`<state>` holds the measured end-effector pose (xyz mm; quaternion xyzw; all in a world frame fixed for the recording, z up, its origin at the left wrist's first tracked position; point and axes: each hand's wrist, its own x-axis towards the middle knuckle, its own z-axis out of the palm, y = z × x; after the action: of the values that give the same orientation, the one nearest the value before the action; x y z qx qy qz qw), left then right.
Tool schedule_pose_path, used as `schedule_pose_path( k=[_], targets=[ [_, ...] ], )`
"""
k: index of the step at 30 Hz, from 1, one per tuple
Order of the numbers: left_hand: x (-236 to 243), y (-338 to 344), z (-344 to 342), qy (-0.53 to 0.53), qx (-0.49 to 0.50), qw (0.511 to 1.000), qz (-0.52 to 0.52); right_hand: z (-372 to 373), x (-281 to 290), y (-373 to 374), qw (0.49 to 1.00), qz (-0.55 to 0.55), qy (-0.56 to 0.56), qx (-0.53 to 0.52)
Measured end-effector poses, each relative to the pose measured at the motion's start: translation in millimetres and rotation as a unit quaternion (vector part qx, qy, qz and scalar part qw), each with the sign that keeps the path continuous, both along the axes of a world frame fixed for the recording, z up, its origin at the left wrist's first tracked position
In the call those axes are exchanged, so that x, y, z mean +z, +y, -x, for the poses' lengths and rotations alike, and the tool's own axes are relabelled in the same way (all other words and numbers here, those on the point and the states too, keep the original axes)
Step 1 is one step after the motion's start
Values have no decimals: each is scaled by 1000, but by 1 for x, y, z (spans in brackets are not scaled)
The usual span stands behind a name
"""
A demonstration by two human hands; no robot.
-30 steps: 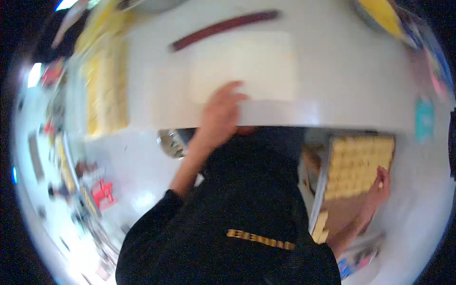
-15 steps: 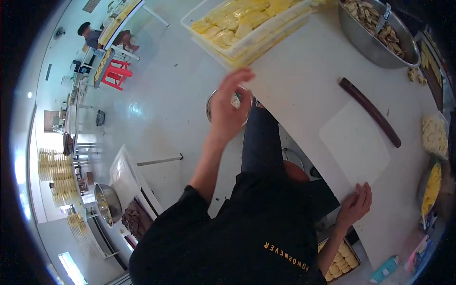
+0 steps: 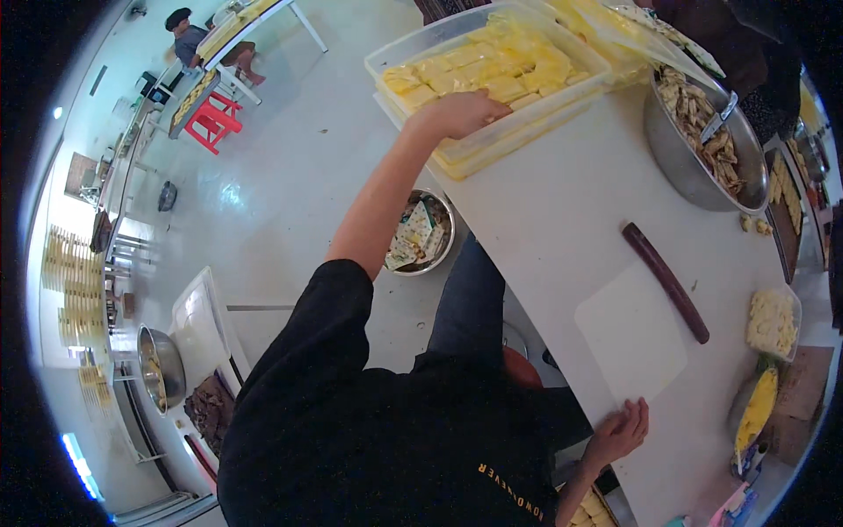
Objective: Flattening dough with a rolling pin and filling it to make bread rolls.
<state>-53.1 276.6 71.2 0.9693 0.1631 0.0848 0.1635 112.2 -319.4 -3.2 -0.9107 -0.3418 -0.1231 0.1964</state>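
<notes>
My left arm stretches out to a clear plastic tub [image 3: 524, 145] at the top. There my left hand [image 3: 467, 112] lies over pale yellow dough pieces [image 3: 457, 70], near the tub's near wall. Its fingertips are partly hidden, so whether they grip a piece cannot be made out. At the table's near edge my right hand [image 3: 620, 432] rests open and holds nothing, with its fingers by the lower corner of a thin white square sheet [image 3: 632, 329]. A dark brown rolling pin [image 3: 665, 281] lies slantwise along that sheet's right side.
Right of the tub stands a steel bowl [image 3: 672, 167] of brown shredded filling with a metal utensil. A small container [image 3: 773, 323] of pale pieces and a bowl [image 3: 755, 408] of yellow filling line the right. Another steel bowl [image 3: 421, 233] sits low, left of my leg.
My left hand has moved up and right from above the low steel bowl into the tub. My right hand stays by the table edge. The whole view has shifted.
</notes>
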Motion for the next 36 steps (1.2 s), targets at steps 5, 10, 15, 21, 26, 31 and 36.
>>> schedule_pose_path(
  k=[5,10,15,21,26,31,36],
  targets=[
    [14,-13,-6,83,58,994,-32,-1,0,-3,1000,8,-7,-8],
    [37,-23,-17,149,76,983,-71,-2,-1,-1,1000,11,-8,-7],
    [28,-18,-14,108,116,986,-48,-2,-3,-2,1000,12,-15,-14],
    [25,-9,-6,77,74,992,-69,0,1,-2,1000,10,-12,-3],
    [37,-8,4,102,114,985,-79,2,0,-3,1000,-4,-8,13],
    [57,-22,20,12,175,976,-127,-5,2,-9,999,-24,8,45],
    [73,-111,6,-203,146,968,-35,-13,27,16,989,-44,126,66]
  ],
)
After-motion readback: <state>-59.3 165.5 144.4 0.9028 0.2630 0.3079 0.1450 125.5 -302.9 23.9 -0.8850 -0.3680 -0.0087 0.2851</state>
